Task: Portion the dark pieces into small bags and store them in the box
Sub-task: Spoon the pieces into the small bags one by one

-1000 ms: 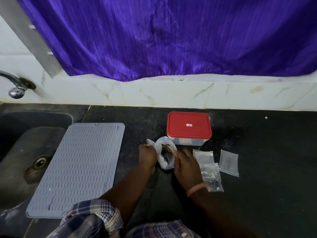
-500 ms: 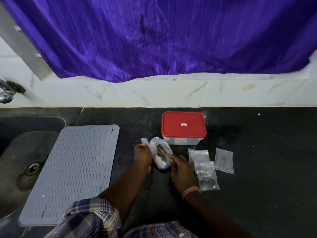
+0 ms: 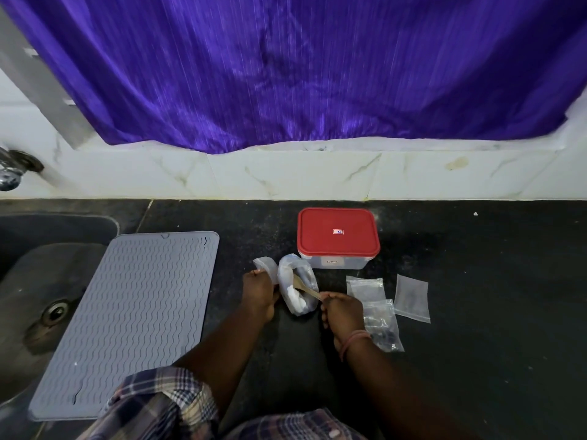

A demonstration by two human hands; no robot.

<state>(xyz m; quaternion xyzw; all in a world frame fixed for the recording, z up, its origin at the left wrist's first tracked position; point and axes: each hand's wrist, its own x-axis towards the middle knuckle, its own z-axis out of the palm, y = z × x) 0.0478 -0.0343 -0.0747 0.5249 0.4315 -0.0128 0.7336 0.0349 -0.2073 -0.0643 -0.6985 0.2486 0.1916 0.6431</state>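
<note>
A crumpled clear supply bag (image 3: 297, 289) lies on the black counter just in front of the red-lidded box (image 3: 338, 238), whose lid is on. My left hand (image 3: 259, 295) grips the bag's left edge. My right hand (image 3: 343, 309) holds a small wooden spoon (image 3: 305, 287) whose bowl reaches into the bag's mouth. The dark pieces inside the bag are hardly visible. Three small zip bags lie right of my right hand: one empty (image 3: 365, 287), one with dark pieces (image 3: 382, 325), one flat (image 3: 412, 298).
A grey ribbed mat (image 3: 127, 315) lies at left beside the dark sink (image 3: 38, 281), with a tap (image 3: 9, 173) above it. A white tiled wall and a purple curtain (image 3: 301, 68) stand behind the counter.
The spoon has come into view in my right hand and now pokes into the bag. My left hand has slid slightly left along the bag's edge. The camera shifted a little.
</note>
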